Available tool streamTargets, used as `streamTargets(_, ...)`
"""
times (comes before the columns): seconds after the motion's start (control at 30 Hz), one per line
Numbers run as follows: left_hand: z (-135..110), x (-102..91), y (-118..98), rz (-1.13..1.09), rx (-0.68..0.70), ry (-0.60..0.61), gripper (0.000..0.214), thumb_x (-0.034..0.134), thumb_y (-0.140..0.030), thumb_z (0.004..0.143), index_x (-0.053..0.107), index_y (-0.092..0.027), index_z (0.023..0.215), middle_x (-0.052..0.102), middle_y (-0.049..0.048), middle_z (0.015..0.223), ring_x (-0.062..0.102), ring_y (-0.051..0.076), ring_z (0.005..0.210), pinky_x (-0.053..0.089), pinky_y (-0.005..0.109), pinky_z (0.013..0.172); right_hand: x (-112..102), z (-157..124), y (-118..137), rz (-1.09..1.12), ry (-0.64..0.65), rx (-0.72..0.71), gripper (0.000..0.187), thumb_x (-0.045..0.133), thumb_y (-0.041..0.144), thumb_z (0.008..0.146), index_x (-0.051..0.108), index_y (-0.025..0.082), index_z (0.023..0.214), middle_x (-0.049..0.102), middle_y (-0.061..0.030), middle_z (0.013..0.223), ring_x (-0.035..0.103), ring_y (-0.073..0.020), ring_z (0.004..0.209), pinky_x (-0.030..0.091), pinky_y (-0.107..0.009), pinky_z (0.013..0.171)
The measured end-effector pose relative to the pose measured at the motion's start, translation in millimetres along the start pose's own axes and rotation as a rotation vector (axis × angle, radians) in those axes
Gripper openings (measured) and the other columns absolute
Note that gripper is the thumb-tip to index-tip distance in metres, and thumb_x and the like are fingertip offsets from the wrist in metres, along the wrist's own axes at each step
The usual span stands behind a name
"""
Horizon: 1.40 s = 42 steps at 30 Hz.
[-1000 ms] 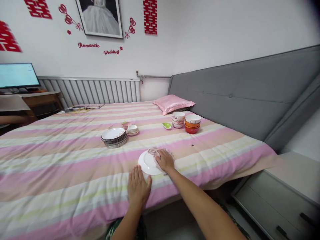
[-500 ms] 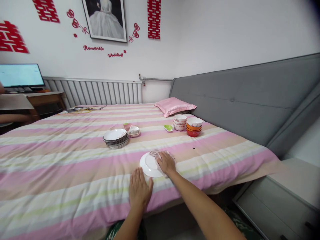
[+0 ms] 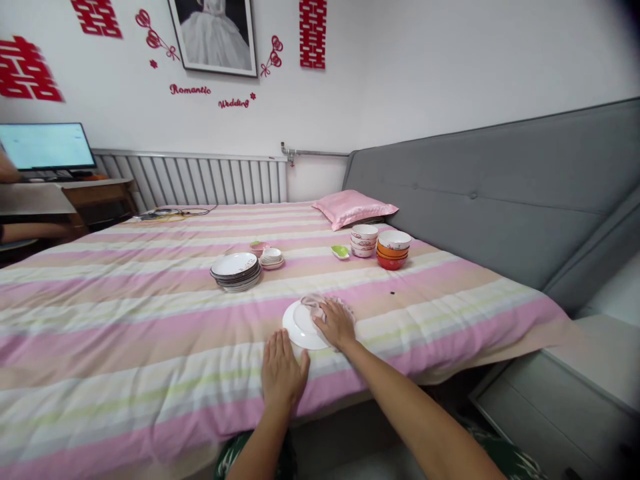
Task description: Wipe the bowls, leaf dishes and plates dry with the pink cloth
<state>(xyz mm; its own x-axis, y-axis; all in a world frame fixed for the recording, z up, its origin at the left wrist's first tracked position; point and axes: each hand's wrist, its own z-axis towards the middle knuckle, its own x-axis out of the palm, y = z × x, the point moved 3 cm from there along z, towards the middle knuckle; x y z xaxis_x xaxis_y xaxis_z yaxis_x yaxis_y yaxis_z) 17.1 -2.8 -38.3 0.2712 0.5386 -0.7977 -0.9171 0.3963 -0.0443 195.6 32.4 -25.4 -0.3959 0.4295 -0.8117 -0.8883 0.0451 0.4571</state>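
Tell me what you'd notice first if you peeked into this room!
Probably the dishes lying on a striped blanket. Near its front edge, the right hand presses a pink cloth onto a white plate, and the left hand lies flat beside it. Behind them sit a stack of plates and stacked bowls, with bright red cutouts on the wall.

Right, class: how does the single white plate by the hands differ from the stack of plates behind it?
The single plate lies alone near the bed's edge; the stack of plates sits farther in, several high. The right hand presses a cloth on the single plate; nothing touches the stack of plates. Both are round and rest on the striped bedcover.
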Motion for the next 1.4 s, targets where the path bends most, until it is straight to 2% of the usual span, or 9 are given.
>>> streamTargets(0.13, 0.1, -0.7, -0.1, -0.016, -0.003, 0.003, 0.064, 0.040, -0.042, 0.085, 0.048, 0.005, 0.128, 0.053, 0.0243, 0.130, 0.047, 0.032, 0.124, 0.033, 0.045, 0.106, -4.9, -2.7, 2.5, -0.001, -0.041, 0.012, 0.036, 0.055, 0.035, 0.080, 0.060, 0.026, 0.115, 0.055, -0.0057, 0.122, 0.046, -0.0223, 0.116, 0.032, -0.035, 0.099)
streamTargets(0.27, 0.0, -0.4, -0.2, -0.024, 0.003, 0.000, 0.063, 0.040, -0.041, 0.085, 0.048, 0.004, 0.128, 0.053, 0.0239, 0.130, 0.047, 0.032, 0.124, 0.033, 0.046, 0.107, -8.8, -6.5, 4.9, -0.012, -0.102, 0.050, 0.027, 0.048, 0.019, 0.081, 0.063, 0.021, 0.103, 0.057, -0.0077, 0.107, 0.048, -0.0216, 0.104, 0.032, -0.034, 0.095)
streamTargets(0.37, 0.1, -0.2, -0.4, -0.043, 0.000, 0.000, 0.064, 0.041, -0.041, 0.085, 0.048, 0.006, 0.128, 0.053, 0.0251, 0.129, 0.047, 0.033, 0.124, 0.032, 0.046, 0.107, -10.6, -16.0, 7.1, -0.012, -0.136, 0.054, 0.026, 0.043, 0.014, 0.081, 0.062, 0.019, 0.098, 0.057, -0.0081, 0.101, 0.046, -0.0227, 0.099, 0.032, -0.036, 0.093)
streamTargets(0.63, 0.3, -1.7, -1.7, -0.036, 0.011, 0.015, 0.062, 0.040, -0.041, 0.086, 0.047, 0.005, 0.128, 0.053, 0.0255, 0.129, 0.047, 0.033, 0.123, 0.033, 0.047, 0.106, -15.7, -53.6, 24.1, 0.039, -0.126, -0.086, 0.023, 0.041, 0.015, 0.084, 0.061, 0.019, 0.096, 0.058, -0.0048, 0.100, 0.044, -0.0212, 0.098, 0.030, -0.036, 0.095)
streamTargets(0.83, 1.3, -1.9, -1.8, -0.008, 0.032, 0.012, 0.060, 0.042, -0.043, 0.085, 0.052, 0.003, 0.122, 0.057, 0.0252, 0.124, 0.049, 0.034, 0.121, 0.034, 0.047, 0.104, -19.8, -65.9, 43.3, 0.060, -0.041, -0.247, 0.027, 0.051, 0.029, 0.086, 0.064, 0.034, 0.109, 0.058, -0.0007, 0.110, 0.045, -0.0206, 0.102, 0.031, -0.035, 0.092)
streamTargets(0.97, 2.2, -3.2, -2.0, -0.011, 0.043, 0.026, 0.057, 0.041, -0.040, 0.085, 0.054, 0.004, 0.119, 0.058, 0.0256, 0.121, 0.052, 0.034, 0.118, 0.034, 0.046, 0.104, -17.5, -56.5, 51.8, 0.016, 0.045, -0.280, 0.031, 0.047, 0.034, 0.089, 0.062, 0.037, 0.116, 0.055, 0.0021, 0.129, 0.039, -0.0244, 0.117, 0.026, -0.040, 0.100)
streamTargets(1.03, 2.5, -3.7, -2.2, -0.015, 0.041, 0.037, 0.056, 0.041, -0.038, 0.084, 0.054, 0.004, 0.120, 0.059, 0.0251, 0.120, 0.051, 0.033, 0.118, 0.034, 0.046, 0.105, -13.7, -46.7, 56.5, -0.007, 0.096, -0.281, 0.032, 0.043, 0.037, 0.091, 0.063, 0.037, 0.116, 0.055, 0.0037, 0.131, 0.035, -0.0256, 0.124, 0.022, -0.043, 0.104)
streamTargets(1.2, 2.6, -1.3, -2.6, -0.039, 0.024, 0.057, 0.062, 0.042, -0.041, 0.085, 0.051, 0.007, 0.124, 0.054, 0.0273, 0.127, 0.046, 0.036, 0.124, 0.032, 0.047, 0.106, 0.9, -20.5, 70.0, -0.027, 0.167, -0.274, 0.032, 0.043, 0.036, 0.090, 0.064, 0.037, 0.114, 0.053, 0.0029, 0.135, 0.042, -0.0229, 0.123, 0.022, -0.042, 0.105)
streamTargets(1.4, 1.4, 4.8, -2.4, -0.057, -0.010, 0.061, 0.067, 0.042, -0.042, 0.085, 0.044, 0.007, 0.130, 0.048, 0.0260, 0.133, 0.042, 0.034, 0.128, 0.030, 0.046, 0.108, 18.2, 3.4, 80.0, -0.035, 0.197, -0.206, 0.033, 0.042, 0.036, 0.089, 0.065, 0.034, 0.113, 0.053, 0.0002, 0.135, 0.040, -0.0240, 0.125, 0.023, -0.043, 0.104)
